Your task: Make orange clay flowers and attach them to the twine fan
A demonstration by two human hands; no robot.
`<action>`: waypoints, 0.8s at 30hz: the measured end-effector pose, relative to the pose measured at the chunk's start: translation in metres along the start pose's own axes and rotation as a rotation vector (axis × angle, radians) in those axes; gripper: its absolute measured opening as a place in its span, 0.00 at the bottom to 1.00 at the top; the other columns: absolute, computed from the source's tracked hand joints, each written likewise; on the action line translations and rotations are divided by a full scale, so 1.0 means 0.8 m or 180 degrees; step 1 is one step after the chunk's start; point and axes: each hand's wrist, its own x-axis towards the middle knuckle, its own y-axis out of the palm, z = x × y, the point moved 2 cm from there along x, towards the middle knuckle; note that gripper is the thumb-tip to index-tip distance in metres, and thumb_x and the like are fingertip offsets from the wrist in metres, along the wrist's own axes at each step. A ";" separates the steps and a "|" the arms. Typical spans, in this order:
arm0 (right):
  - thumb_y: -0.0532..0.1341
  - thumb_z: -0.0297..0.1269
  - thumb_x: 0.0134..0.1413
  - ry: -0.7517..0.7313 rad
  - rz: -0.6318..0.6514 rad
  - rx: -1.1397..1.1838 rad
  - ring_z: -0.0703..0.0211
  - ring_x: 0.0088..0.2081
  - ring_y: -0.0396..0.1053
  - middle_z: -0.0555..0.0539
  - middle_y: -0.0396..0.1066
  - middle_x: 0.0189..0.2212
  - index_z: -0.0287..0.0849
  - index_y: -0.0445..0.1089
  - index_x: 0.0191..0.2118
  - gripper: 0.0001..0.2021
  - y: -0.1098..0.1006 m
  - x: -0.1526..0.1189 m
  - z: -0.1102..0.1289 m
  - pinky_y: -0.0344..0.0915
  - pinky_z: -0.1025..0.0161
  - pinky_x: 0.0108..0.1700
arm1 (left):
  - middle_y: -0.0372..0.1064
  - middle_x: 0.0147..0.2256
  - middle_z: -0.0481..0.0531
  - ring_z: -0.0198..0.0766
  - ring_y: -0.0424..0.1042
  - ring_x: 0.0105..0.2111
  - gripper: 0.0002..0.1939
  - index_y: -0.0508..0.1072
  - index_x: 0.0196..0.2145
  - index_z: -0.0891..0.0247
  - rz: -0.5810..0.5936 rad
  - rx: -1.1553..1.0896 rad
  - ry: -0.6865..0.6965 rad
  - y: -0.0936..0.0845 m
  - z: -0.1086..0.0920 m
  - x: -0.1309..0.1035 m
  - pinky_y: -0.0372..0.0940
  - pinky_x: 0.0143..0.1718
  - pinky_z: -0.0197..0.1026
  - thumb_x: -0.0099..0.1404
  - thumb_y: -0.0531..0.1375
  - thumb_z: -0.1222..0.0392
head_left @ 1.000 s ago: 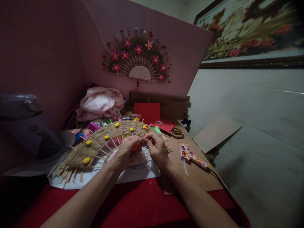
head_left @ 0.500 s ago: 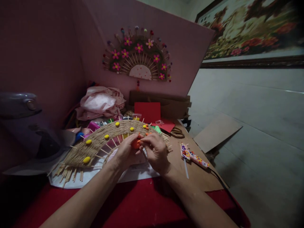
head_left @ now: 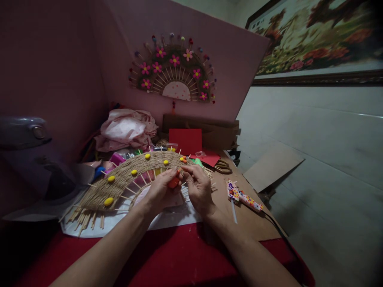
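Observation:
My left hand [head_left: 160,190] is closed around a soft lump of orange modelling clay [head_left: 173,183], held over the inner edge of a fan. Close against it, my right hand [head_left: 199,190] is pinched at thumb and forefinger by the top of the lump; what lies between those fingertips is too small to make out. The half-round fan [head_left: 122,181], wound with brown twine over thin wooden sticks, lies beneath both hands. Several yellow discs [head_left: 134,172] dot its twine band, and small orange pieces [head_left: 184,160] sit beside the rightmost disc.
A flower-patterned glue gun [head_left: 243,197] with a cord rests on cardboard [head_left: 254,227] at the right. Behind the fan are red card [head_left: 185,140], scissors [head_left: 224,166] and bunched pink fabric [head_left: 125,127]. A finished flowered fan [head_left: 176,71] hangs on the pink board. A purple appliance [head_left: 22,133] stands left.
My right fingers have shifted slightly up and away from the orange clay, and the left thumb has moved along its top. The fan and other things stay put.

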 end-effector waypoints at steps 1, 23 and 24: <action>0.55 0.31 0.59 0.0015 0.0055 0.0057 0.59 0.37 0.66 0.47 0.68 0.32 0.44 0.71 0.40 0.08 0.001 0.000 -0.002 0.64 0.60 0.40 | 0.64 0.22 0.47 0.26 0.59 0.18 0.12 0.71 0.27 0.69 -0.0003 0.0076 -0.0005 0.001 0.000 -0.001 0.53 0.17 0.29 0.55 0.65 0.55; 0.60 0.40 0.54 0.1154 -0.0039 0.1132 0.63 0.30 0.65 0.50 0.67 0.27 0.41 0.70 0.30 0.08 0.002 0.004 -0.022 0.63 0.66 0.31 | 0.66 0.22 0.46 0.24 0.59 0.15 0.16 0.72 0.29 0.69 -0.0026 0.0396 -0.0129 0.001 -0.004 -0.004 0.49 0.15 0.29 0.44 0.70 0.60; 0.61 0.40 0.53 0.1153 -0.0057 0.1151 0.62 0.31 0.66 0.50 0.68 0.28 0.41 0.71 0.30 0.08 0.001 0.005 -0.022 0.63 0.66 0.32 | 0.63 0.20 0.44 0.24 0.57 0.14 0.16 0.73 0.30 0.69 -0.0052 0.0430 -0.0144 0.000 -0.004 -0.003 0.47 0.14 0.29 0.45 0.70 0.59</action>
